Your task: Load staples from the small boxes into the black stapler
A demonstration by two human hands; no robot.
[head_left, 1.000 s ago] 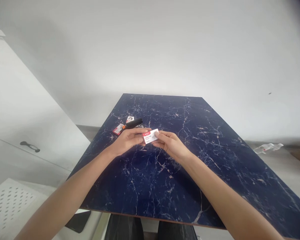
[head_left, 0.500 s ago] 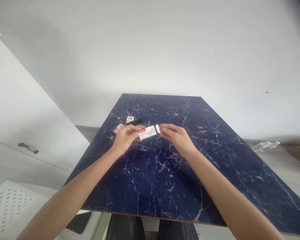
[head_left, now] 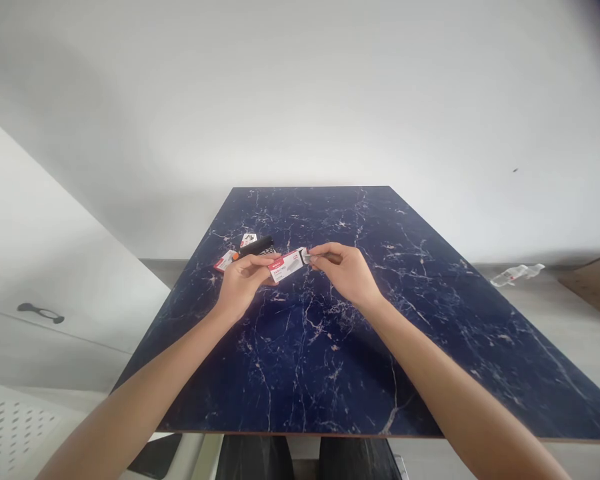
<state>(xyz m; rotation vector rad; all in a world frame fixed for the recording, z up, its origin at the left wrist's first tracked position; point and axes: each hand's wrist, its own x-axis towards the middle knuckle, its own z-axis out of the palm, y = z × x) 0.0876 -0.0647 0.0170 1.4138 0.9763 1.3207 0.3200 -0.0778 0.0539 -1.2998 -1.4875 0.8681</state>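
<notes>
My left hand is closed around the left end of a small white and red staple box, thumb on top. The box is tilted above the table, with its right end open and the dark inside showing. At that open end, the fingertips of my right hand pinch a small grey piece that looks like a strip of staples. Just behind my left hand lie a black elongated object with pale lettering, an orange piece, a second red and white box and a small white box.
The blue marbled table stands against a pale wall. On the left is a white cabinet with a dark handle, above a white perforated seat. Clear plastic and brown cardboard lie on the right.
The staple box has tilted, its right end rising. My right fingers now pinch at the opening from closer in. The whole view has shifted slightly.
</notes>
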